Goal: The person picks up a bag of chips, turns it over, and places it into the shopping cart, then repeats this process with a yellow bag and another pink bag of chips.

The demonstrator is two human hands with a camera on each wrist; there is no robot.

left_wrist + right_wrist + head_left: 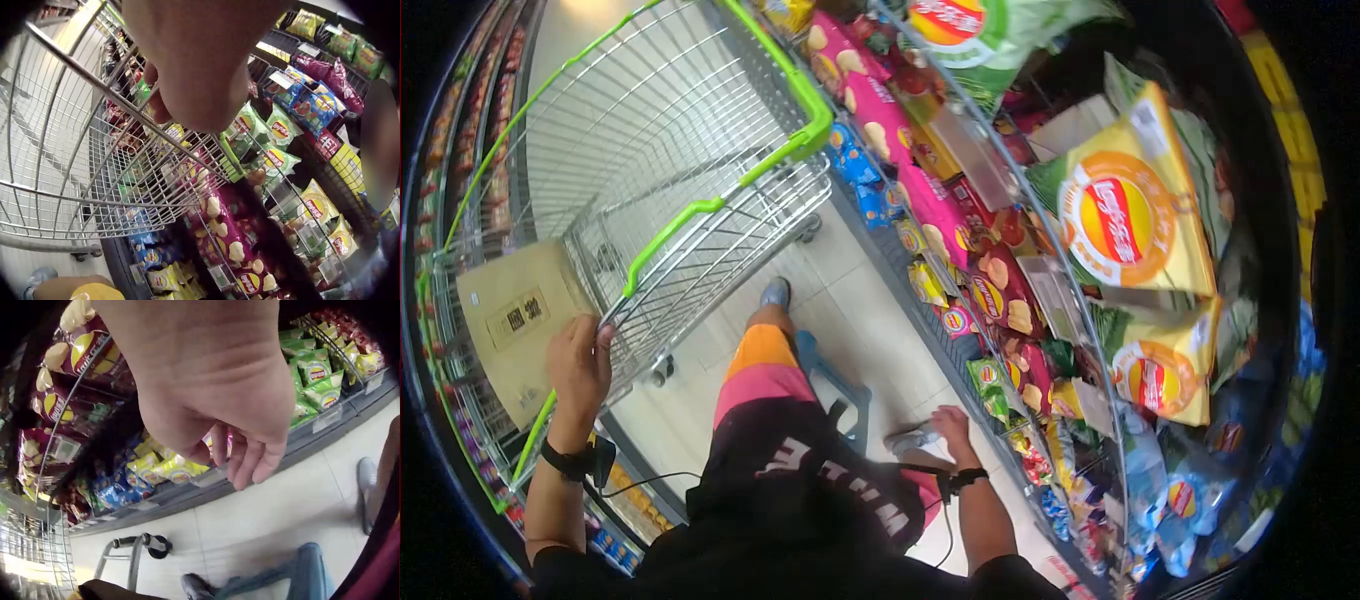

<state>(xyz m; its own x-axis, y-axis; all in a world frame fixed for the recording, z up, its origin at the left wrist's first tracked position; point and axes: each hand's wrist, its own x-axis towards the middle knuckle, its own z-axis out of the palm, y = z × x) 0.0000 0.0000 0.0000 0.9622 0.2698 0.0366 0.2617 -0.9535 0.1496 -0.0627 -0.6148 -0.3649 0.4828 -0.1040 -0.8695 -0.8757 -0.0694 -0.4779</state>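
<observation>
In the head view the left hand [580, 365] grips the rim of a wire shopping cart [700, 208] with green trim, beside a tan panel [525, 320] with a printed code. From the left wrist, this hand [197, 69] covers part of the cart [112, 203], its fingers partly hidden. The right hand [952, 435] hangs free beside the body, near the snack shelf, holding nothing. Its fingers hang loosely bent in the right wrist view, where the hand [219, 406] stands in front of small yellow bags [169, 469] without visible contact.
Wire-fronted shelves [1040, 240] of chip bags [1120, 205] run along the right. Another stocked shelf [475, 150] lies at the far left. A blue frame-like object [850, 395] stands on the tiled floor [880, 310] near the person's feet, with a shoe [776, 292] close by.
</observation>
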